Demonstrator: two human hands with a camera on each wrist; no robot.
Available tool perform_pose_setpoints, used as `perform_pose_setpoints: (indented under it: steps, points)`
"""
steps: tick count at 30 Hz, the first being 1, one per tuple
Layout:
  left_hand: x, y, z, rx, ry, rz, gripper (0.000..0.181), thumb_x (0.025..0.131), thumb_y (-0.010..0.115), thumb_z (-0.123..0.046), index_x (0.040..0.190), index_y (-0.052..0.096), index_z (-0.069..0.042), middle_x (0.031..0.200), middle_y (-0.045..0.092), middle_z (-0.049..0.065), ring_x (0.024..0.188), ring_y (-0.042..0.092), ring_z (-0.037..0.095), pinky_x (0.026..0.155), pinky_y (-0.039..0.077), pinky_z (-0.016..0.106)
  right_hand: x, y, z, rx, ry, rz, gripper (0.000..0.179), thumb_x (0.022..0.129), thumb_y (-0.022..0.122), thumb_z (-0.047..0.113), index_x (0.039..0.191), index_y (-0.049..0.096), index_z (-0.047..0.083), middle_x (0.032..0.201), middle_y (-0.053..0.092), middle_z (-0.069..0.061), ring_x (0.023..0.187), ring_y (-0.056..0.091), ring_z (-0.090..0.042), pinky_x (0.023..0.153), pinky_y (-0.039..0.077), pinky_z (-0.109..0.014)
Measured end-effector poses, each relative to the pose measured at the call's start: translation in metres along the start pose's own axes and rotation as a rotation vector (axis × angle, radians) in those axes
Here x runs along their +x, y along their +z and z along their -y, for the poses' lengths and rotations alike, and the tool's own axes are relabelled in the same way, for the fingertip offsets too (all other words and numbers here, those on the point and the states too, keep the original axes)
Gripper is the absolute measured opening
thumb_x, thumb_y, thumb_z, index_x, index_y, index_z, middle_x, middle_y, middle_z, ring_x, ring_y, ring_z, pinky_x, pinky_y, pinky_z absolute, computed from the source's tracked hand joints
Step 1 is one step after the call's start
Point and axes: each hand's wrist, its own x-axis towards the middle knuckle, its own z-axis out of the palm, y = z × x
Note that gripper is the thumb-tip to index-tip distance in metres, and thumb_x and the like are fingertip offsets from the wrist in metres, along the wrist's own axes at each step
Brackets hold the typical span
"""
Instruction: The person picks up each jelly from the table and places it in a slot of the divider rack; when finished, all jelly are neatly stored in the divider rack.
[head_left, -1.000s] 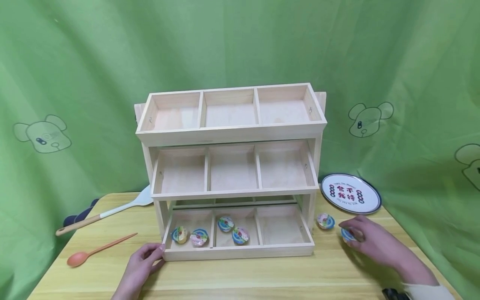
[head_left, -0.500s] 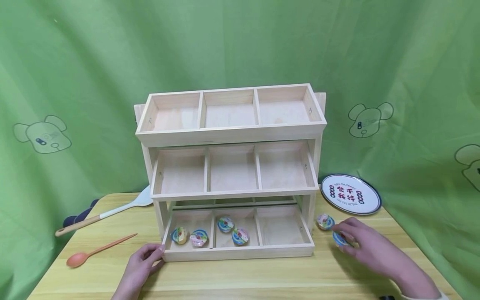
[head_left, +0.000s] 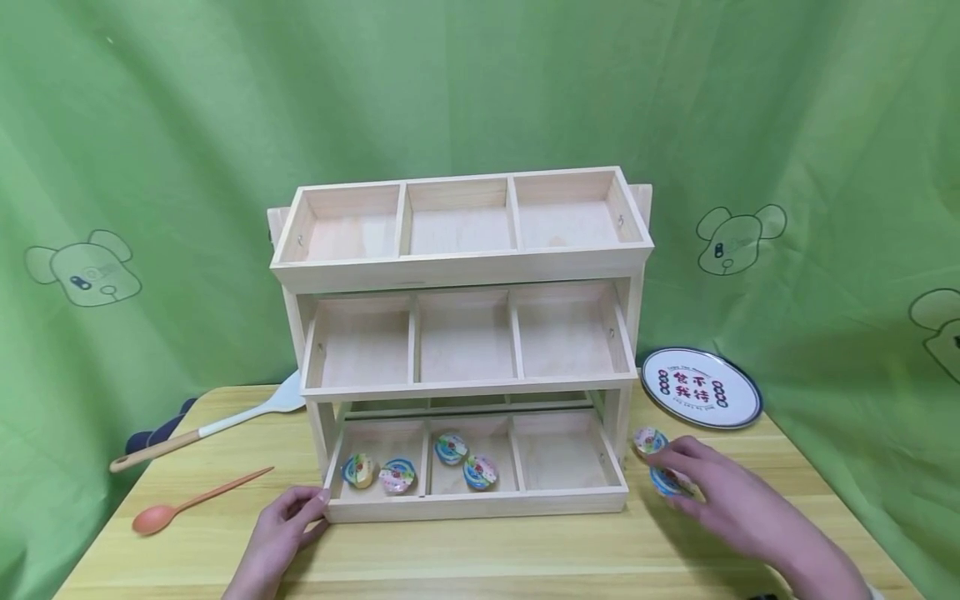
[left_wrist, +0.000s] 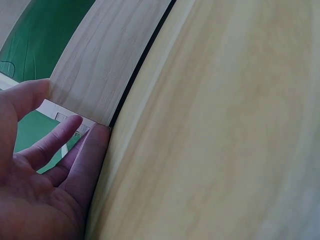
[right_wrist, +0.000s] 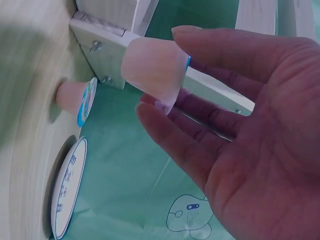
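Note:
My left hand (head_left: 281, 533) pinches the front left corner of the bottom tray (head_left: 480, 506) on a three-tier wooden rack (head_left: 461, 265). In the left wrist view, its digits meet the end of the tray's front board (left_wrist: 107, 65). On the right, my right hand (head_left: 731, 500) holds a small jelly cup (right_wrist: 152, 67) between thumb and fingers, off the table. A second jelly cup (head_left: 648, 440) stands on the table just behind it. Inside the bottom tray, two jelly cups (head_left: 397, 476) lie in the left compartment and two more jelly cups (head_left: 480, 472) in the middle one.
A white plate (head_left: 701, 389) with a blue rim and red lettering lies at the back right. Left of the rack are a white spatula (head_left: 225, 423) with a wooden handle and an orange spoon (head_left: 155, 518). A green curtain (head_left: 465, 83) hangs behind the wooden table (head_left: 450, 560).
My right hand has moved left toward the rack with the jelly cup, coming close in front of the cup on the table. My left hand stays at the tray corner.

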Motion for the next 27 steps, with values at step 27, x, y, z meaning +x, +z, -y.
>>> perform_pose_setpoints:
  steps: [27]
  points:
    - [0.0, 0.0, 0.002, -0.024, 0.025, -0.016, 0.036, 0.096, 0.065, -0.016, 0.114, 0.057, 0.014, 0.109, 0.057, 0.018, 0.096, 0.061, 0.021, 0.088, 0.058, 0.03, 0.033, 0.016, 0.031, 0.04, -0.127, 0.067, 0.034, 0.083, 0.078, 0.008, 0.115, 0.07, 0.015, 0.112, 0.059, 0.002, 0.098, 0.059, -0.017, 0.081, 0.058, -0.039]
